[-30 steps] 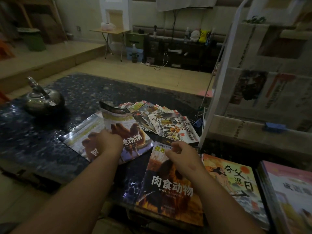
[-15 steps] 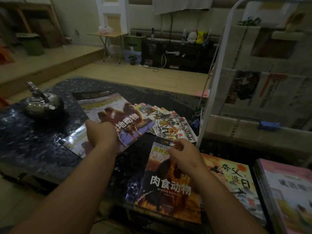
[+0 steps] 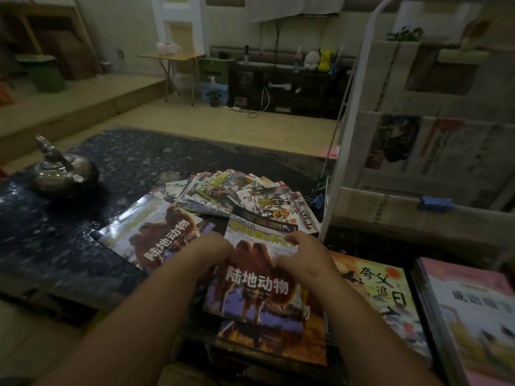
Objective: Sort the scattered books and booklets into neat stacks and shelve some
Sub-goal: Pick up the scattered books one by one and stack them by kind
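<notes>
A camel-cover book [image 3: 256,291] lies on top of the orange carnivore book [image 3: 278,344] at the table's near edge. My left hand [image 3: 206,254] grips its left edge and my right hand [image 3: 306,260] grips its upper right part. A second camel-cover book [image 3: 150,235] lies flat to the left on the dark table [image 3: 117,168]. Behind them spreads a fan of several thin booklets [image 3: 245,196]. To the right lie a yellow picture book [image 3: 381,293] and a pink book [image 3: 473,316].
A metal kettle [image 3: 64,171] stands at the table's far left. A white rack [image 3: 434,135] lined with newspaper rises at the right, with a blue clip [image 3: 436,204] on one shelf edge. Beyond the table is open wooden floor.
My left hand carried the upper camel-cover book from the left pile to the right and set it onto the orange book. My right hand moved onto that book's top.
</notes>
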Tool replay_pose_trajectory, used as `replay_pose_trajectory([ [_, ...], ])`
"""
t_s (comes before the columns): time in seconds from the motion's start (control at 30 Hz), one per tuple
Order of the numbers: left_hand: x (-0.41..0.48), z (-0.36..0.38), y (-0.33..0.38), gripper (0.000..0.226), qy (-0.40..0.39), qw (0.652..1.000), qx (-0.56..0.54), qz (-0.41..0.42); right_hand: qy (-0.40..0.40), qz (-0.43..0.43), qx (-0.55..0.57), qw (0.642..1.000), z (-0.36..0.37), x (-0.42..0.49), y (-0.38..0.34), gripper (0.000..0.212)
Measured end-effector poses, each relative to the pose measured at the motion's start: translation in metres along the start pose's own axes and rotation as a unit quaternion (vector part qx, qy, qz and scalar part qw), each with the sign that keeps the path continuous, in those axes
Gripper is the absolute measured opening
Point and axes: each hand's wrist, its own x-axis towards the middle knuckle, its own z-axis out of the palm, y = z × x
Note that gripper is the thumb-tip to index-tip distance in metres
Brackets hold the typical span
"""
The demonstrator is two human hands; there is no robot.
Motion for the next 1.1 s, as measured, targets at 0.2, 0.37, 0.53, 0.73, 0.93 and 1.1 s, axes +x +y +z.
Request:
replay_pose_trajectory([
  [0.2,0.001,-0.004,-0.005,0.035,-0.029,0.991,0.125,0.021,-0.081,-0.055,-0.094,0.991,0.017,-0.005,0.003,0.089],
  [0.37,0.002,-0.004,-0.006,0.026,-0.049,0.987,0.149,0.031,-0.103,-0.099,-0.168,0.975,0.022,-0.008,0.003,0.086],
  [0.53,0.002,-0.001,-0.006,0.032,0.037,0.985,0.138,0.093,-0.107,-0.066,-0.199,0.972,0.018,-0.009,0.002,0.087],
  [0.73,0.005,0.007,-0.006,0.009,0.039,0.991,0.095,0.089,-0.103,-0.046,-0.211,0.971,0.019,-0.009,0.002,0.086],
  [0.93,0.006,0.011,-0.005,0.010,0.022,0.994,0.067,0.082,-0.108,-0.075,-0.205,0.970,0.020,-0.010,0.002,0.090],
  [1.1,0.008,0.014,-0.005,0.011,0.029,0.992,0.079,0.095,-0.118,-0.073,-0.217,0.966,0.019,-0.010,0.001,0.094],
])
